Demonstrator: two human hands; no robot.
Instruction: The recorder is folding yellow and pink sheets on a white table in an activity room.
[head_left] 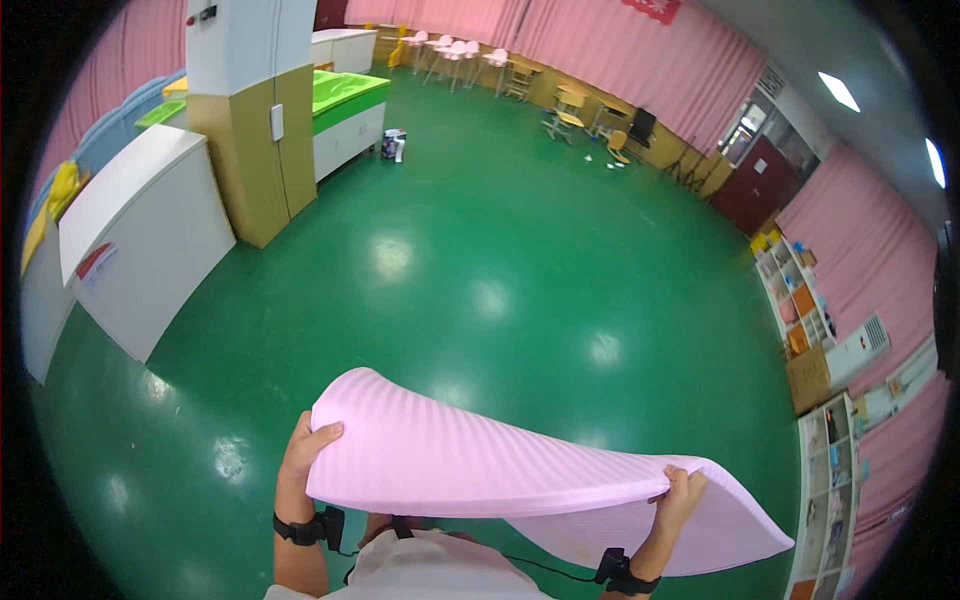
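Observation:
A wide pink mat [480,455] with a ribbed surface stretches across in front of my body, bent and curling over on itself. My left hand [310,445] grips its left edge, thumb on top and the fingers mostly hidden behind it. Farther right, my right hand [684,490] has its fingers closed over the mat's near edge. Past that hand, the mat's right part hangs lower and twists out to a pointed corner [785,545]. Black straps with small boxes sit on both my wrists.
Glossy green floor [490,240] spreads ahead. White cabinets [150,240] and a square pillar [250,150] stand on the left. Pink high chairs [455,48] and desks line the far wall. Along the right are open shelves [828,490] and a cardboard box [808,380].

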